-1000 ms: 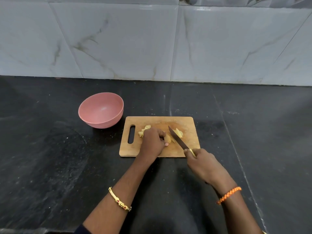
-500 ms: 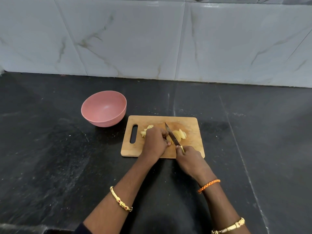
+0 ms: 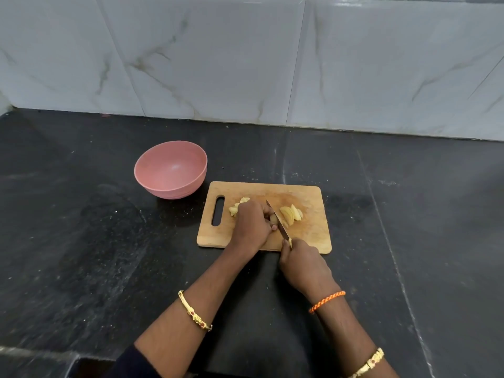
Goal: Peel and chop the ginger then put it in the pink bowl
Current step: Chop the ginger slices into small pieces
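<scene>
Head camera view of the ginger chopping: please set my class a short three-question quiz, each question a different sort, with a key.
1. True or false: the pink bowl already holds ginger.
2. Multiple choice: the cut ginger slices lie on which side of the knife blade? A) toward the bowl B) away from the bowl C) off the chopping board.
3. Fill in: the right hand grips the knife's ____, while the left hand holds the uncut ginger.

Key: 1 false, the bowl is empty; 2 B; 3 handle.
</scene>
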